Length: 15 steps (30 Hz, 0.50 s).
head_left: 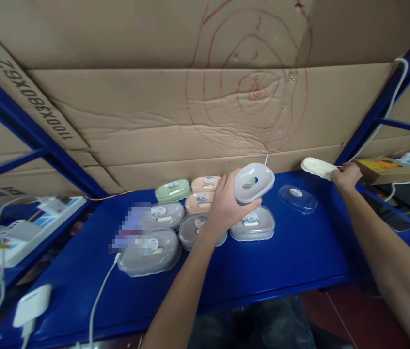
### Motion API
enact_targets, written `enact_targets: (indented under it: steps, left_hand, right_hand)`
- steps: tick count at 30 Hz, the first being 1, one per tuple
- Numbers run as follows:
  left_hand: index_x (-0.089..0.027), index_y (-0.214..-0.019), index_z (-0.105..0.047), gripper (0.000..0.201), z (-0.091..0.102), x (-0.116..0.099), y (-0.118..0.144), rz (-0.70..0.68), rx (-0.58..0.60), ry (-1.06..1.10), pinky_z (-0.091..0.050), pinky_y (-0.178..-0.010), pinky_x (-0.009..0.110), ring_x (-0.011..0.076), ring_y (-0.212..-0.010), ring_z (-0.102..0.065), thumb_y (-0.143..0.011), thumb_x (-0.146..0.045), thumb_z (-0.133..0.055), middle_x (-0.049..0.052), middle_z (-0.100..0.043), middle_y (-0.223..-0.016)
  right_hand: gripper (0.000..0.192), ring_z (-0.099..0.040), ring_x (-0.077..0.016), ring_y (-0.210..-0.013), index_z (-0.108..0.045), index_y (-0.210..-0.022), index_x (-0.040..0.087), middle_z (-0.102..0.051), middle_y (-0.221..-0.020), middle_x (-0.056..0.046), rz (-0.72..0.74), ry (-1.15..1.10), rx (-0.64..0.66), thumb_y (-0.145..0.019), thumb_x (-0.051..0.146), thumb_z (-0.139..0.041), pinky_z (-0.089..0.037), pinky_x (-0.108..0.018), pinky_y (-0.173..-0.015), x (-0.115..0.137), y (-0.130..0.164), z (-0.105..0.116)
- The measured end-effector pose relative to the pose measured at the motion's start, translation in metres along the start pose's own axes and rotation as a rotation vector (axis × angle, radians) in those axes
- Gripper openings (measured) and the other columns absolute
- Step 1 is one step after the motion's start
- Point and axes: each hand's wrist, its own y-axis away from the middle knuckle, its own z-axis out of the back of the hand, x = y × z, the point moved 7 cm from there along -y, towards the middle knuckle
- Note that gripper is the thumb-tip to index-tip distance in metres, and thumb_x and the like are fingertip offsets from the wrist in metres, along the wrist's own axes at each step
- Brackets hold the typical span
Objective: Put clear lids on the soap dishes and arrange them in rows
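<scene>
My left hand (pixel 223 203) grips a light grey oval soap dish (pixel 239 193), tilted so that its hollow and a hole in the middle show. Held out to the right, my right hand (pixel 348 175) is closed on one end of a cream oval tray (pixel 319 167). Between the hands a clear plastic lid (pixel 297 198) with a round sticker lies on the blue table. Below the held dish sits a lidded grey soap dish (pixel 252 230). Several more lidded dishes stand to the left, among them a green one (pixel 172 190), a peach one (pixel 199 202) and a grey one (pixel 150 259).
A cardboard wall (pixel 135 106) with red rings drawn on it rises behind the blue table (pixel 274 266). White power strips (pixel 34 237) and cables are at the left, with a white charger (pixel 32 305) nearer. A brown box (pixel 385 174) stands right, beyond a blue post.
</scene>
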Motion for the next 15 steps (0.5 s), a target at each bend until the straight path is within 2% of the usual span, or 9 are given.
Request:
enact_targets:
  steps: [2,4,6,9,11,13,15]
  left_hand:
    - [-0.026,-0.153,-0.049,0.087,0.002,-0.002,0.0,0.005,0.01,0.03,-0.045,-0.121,0.052,0.0358,-0.145,-0.059,-0.081,-0.042,-0.095,0.013,-0.064,-0.156]
    - [-0.026,-0.154,-0.049,0.089,0.003,-0.004,0.0,0.001,0.019,0.059,-0.046,-0.121,0.052,0.0362,-0.144,-0.06,-0.08,-0.044,-0.096,0.013,-0.064,-0.157]
    - [-0.027,-0.155,-0.05,0.09,0.004,-0.007,0.0,-0.009,0.021,0.075,-0.046,-0.121,0.053,0.0368,-0.143,-0.061,-0.079,-0.044,-0.096,0.013,-0.065,-0.157]
    - [-0.028,-0.155,-0.052,0.09,0.0,-0.008,0.0,-0.022,0.038,0.104,-0.045,-0.122,0.054,0.0371,-0.145,-0.061,-0.078,-0.044,-0.096,0.012,-0.065,-0.158]
    - [-0.027,-0.155,-0.052,0.091,-0.002,-0.008,0.0,-0.024,0.049,0.128,-0.045,-0.123,0.054,0.0374,-0.147,-0.06,-0.077,-0.044,-0.097,0.013,-0.064,-0.159]
    - [-0.027,-0.154,-0.054,0.09,-0.001,-0.007,0.0,-0.017,0.038,0.147,-0.046,-0.123,0.054,0.0375,-0.147,-0.06,-0.077,-0.043,-0.097,0.013,-0.064,-0.158]
    - [-0.026,-0.152,-0.055,0.087,0.0,-0.008,-0.001,-0.009,0.026,0.168,-0.047,-0.121,0.053,0.0369,-0.144,-0.062,-0.077,-0.042,-0.097,0.013,-0.066,-0.155]
  right_hand:
    - [0.069,-0.066,-0.046,-0.133,-0.056,-0.155,-0.004,-0.067,-0.142,-0.038,-0.005,-0.158,-0.003,-0.094,0.027,-0.056,-0.052,-0.056,-0.114,0.015,0.01,0.003]
    - [0.077,-0.069,-0.0407,-0.133,-0.05,-0.161,0.0,-0.065,-0.15,-0.034,0.059,-0.321,0.034,-0.089,0.029,-0.054,-0.057,-0.05,-0.11,0.041,0.028,-0.002]
    - [0.078,-0.071,-0.0351,-0.131,-0.05,-0.161,0.01,-0.066,-0.154,-0.027,0.143,-0.453,0.099,-0.087,0.033,-0.057,-0.061,-0.045,-0.106,0.073,0.053,-0.012]
    - [0.065,-0.075,-0.0337,-0.123,-0.062,-0.145,0.027,-0.074,-0.144,-0.015,0.261,-0.62,0.245,-0.083,0.046,-0.07,-0.065,-0.046,-0.098,0.122,0.101,-0.029]
    - [0.053,-0.076,-0.0341,-0.12,-0.07,-0.129,0.03,-0.078,-0.135,-0.012,0.314,-0.842,0.406,-0.08,0.05,-0.08,-0.064,-0.048,-0.098,0.15,0.133,-0.036]
    - [0.044,-0.078,-0.033,-0.108,-0.074,-0.116,0.029,-0.082,-0.118,-0.01,0.254,-0.999,0.554,-0.078,0.049,-0.083,-0.065,-0.047,-0.09,0.162,0.154,-0.04]
    - [0.043,-0.079,-0.032,-0.098,-0.077,-0.112,0.027,-0.083,-0.104,-0.008,0.178,-1.08,0.661,-0.075,0.047,-0.083,-0.064,-0.046,-0.084,0.165,0.166,-0.041]
